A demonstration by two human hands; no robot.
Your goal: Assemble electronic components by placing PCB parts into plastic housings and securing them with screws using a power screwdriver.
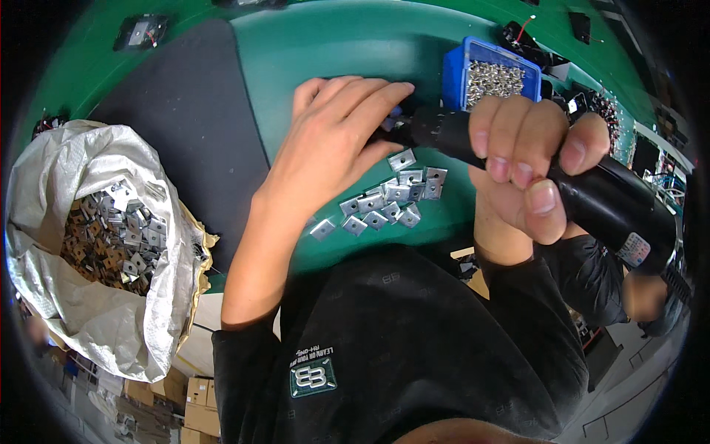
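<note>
My right hand (529,148) is wrapped round a thick black electric screwdriver (617,211), which lies nearly level and points left. Its narrow front end reaches the fingertips of my left hand (333,137). That left hand is bent over, fingers and thumb closed about a small dark part that is mostly hidden beneath them. Close below the left fingers, several silver metal clip nuts (398,192), flat with a hole in each, lie loosely grouped on the green mat (318,44).
A blue bin (452,78) of small silver screws (492,81) stands beyond my right hand. At left, a white woven sack (148,325) holds many clip nuts (126,237). Dark wired parts (140,32) lie at the far side. Another person (592,277) is at the right.
</note>
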